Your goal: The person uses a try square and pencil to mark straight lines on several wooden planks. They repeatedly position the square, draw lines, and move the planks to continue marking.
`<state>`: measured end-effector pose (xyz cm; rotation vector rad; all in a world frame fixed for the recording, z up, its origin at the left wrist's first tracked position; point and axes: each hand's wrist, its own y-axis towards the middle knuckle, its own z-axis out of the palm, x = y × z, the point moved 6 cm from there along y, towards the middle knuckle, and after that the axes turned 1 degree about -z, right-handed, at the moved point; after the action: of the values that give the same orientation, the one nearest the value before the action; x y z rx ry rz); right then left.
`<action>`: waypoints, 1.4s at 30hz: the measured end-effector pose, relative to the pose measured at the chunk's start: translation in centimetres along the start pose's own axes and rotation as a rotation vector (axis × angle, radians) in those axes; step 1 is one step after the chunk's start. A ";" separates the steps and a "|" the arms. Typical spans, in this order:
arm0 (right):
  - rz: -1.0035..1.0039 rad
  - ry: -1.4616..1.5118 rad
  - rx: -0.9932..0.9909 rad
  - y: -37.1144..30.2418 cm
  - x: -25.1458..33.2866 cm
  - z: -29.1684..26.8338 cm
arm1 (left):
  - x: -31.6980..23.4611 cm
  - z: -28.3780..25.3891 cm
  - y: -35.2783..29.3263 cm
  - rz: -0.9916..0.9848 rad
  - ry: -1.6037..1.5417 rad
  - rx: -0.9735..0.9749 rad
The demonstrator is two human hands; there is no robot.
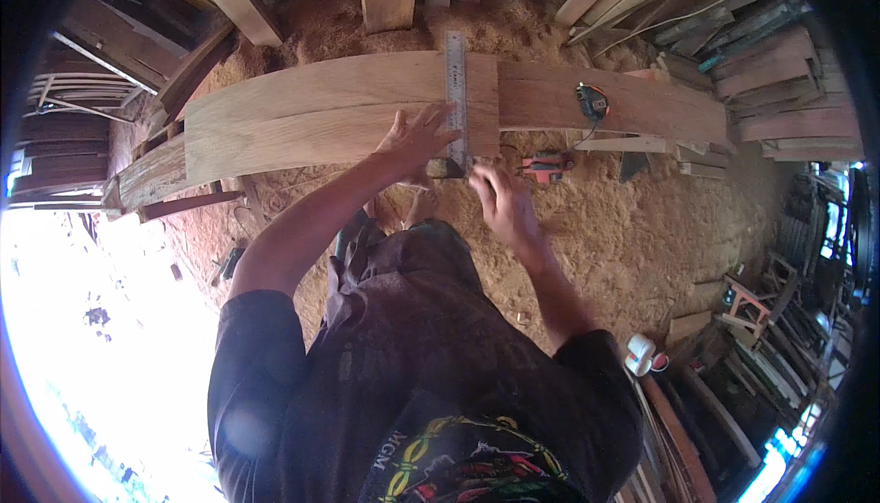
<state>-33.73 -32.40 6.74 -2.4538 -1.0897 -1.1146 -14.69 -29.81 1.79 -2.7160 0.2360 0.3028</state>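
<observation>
A wide, pale wooden board [302, 109] lies crosswise in front of me. Across it, near its right end, sits a metal try square [456, 72], its dark stock against the board's near edge. My left hand [414, 144] lies flat on the board with fingers stretched out, the fingertips pressing on the square's blade. Close to the square's near end is my right hand [504, 202], its fingers curled together in a pinch. Whatever that pinch may hold is too small to make out.
A darker plank [614, 104] extends right beneath the board, bearing a black tape measure [592, 101]. A red power tool [547, 168] rests just nearer. Sawdust [632, 237] covers the ground. Timber [770, 82] is stacked around; a white container [641, 355] stands lower right.
</observation>
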 end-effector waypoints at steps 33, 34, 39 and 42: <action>0.184 0.432 0.425 14.9 20.8 21.5 | 19.6 18.0 -30.3 -0.772 -2.431 -1.749; 0.159 0.412 0.457 15.1 21.5 22.3 | 20.5 18.6 -30.9 -0.832 -2.397 -1.760; 0.089 0.331 0.550 16.1 23.9 25.3 | 24.9 20.2 -32.0 -0.991 -2.250 -1.726; 0.080 0.285 0.586 17.0 24.5 26.1 | 25.8 20.0 -31.4 -1.243 -2.075 -1.463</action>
<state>3.43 -18.60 8.17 -1.8080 -1.0342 -0.9181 13.08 3.62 -10.93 0.5460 1.5669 -1.7496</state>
